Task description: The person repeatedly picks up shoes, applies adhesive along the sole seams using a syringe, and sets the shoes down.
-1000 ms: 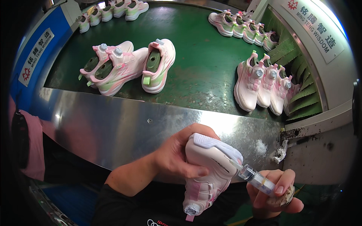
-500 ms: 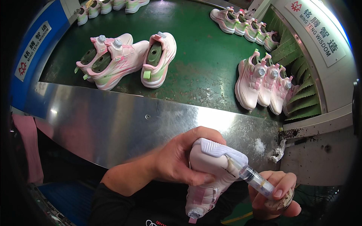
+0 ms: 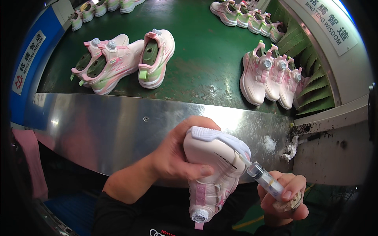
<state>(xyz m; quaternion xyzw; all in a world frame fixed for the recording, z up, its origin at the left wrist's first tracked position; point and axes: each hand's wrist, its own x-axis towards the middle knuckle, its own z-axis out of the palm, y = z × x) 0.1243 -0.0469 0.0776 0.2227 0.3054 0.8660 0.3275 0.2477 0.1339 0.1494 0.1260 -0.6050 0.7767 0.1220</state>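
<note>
My left hand (image 3: 179,151) is closed around the toe end of a pale pink shoe (image 3: 212,157). The shoe is tilted, its white sole edge facing up and away and its dial and pink tab pointing down toward me. In my right hand (image 3: 285,194) is a clear syringe (image 3: 265,181), its narrow tip at the seam between sole and upper on the shoe's right side. Whether the tip touches the seam I cannot tell. A crumpled, stained piece of cloth or paper (image 3: 289,202) is bunched in the same hand, around the syringe's rear end.
Beyond the steel ledge (image 3: 98,118) lies a green belt (image 3: 197,74) carrying pink shoes (image 3: 116,59) at left and more shoes (image 3: 267,74) at right. Farther shoes (image 3: 252,19) stand in rows. Green flaps (image 3: 315,86) line the right housing. White powder (image 3: 270,144) and crumpled tissue (image 3: 290,148) lie on the ledge's right.
The shoe has turned in my left hand, showing more of its upper and side seam. Both hands have shifted slightly left, with the syringe tip still close to the seam. The whole view has shifted slightly.
</note>
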